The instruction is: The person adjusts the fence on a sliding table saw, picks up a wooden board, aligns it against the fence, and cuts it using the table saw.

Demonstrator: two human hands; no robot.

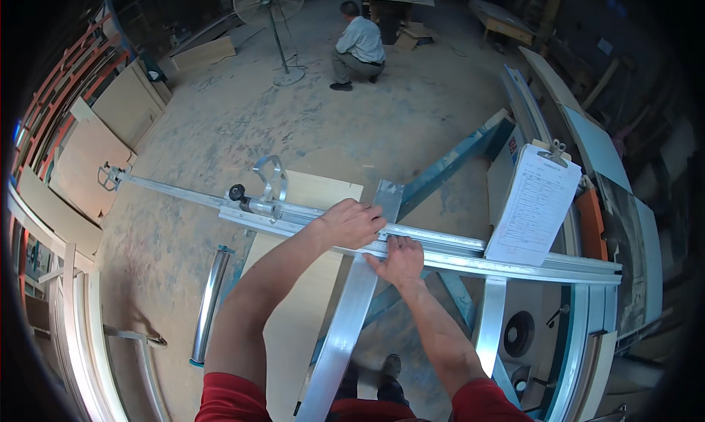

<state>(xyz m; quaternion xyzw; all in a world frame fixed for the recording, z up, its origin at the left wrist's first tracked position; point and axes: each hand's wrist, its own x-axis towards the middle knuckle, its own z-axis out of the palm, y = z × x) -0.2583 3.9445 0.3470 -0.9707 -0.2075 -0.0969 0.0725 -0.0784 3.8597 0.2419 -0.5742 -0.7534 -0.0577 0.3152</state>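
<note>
A long silver aluminium rail [455,259] with a ruled edge crosses in front of me from left to right. My left hand [351,224] lies over it near the middle, fingers bent and closed on its upper part; the fingertips are partly hidden. Just to the right and nearer to me, my right hand [401,262] has its fingers curled onto the rail's near side, with the thumb toward the left hand. A stop with a black knob [236,193] and a curved metal loop [273,178] sits on the rail left of my hands. A clipboard with a printed sheet [532,205] leans on its right part.
A pale board [290,312] lies below the rail. A metal roller [211,304] stands at the left. Blue-green steel beams [459,154] run beneath and beyond. Farther off are a pedestal fan [275,33] and a crouching person [358,47]. Panels lean in a red rack [55,99].
</note>
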